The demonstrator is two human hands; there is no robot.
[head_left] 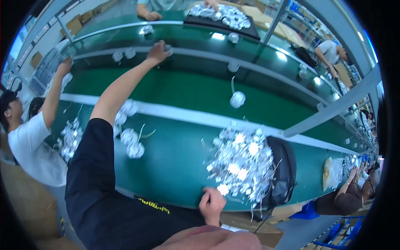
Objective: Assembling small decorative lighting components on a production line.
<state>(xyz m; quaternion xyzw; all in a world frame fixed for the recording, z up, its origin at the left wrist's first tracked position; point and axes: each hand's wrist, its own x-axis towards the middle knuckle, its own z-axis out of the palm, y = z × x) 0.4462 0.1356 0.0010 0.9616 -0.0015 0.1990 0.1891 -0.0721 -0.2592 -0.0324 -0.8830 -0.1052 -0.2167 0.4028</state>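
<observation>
My left arm stretches far across the green conveyor belt. At its end my left hand [158, 52] is closed on a small white round piece [168, 49], partly hidden by the fingers. Near the table's front edge, my right hand [213, 203] has its fingers curled, next to a big pile of shiny silver, foil-like pieces [239, 162]. What it holds, if anything, I cannot make out. Several white round pieces [134, 149] lie in a cluster under my left arm, one with a pale strip sticking out. Another such piece [237, 99], with its own strip, sits on the belt.
A black bag [282, 171] borders the pile on the right. A slanting metal post [333, 106] crosses the right side. Across the belt, a person's hand [153, 16] rests beside a black tray [248, 30] of silver pieces. At left, another person [35, 141] reaches toward the belt.
</observation>
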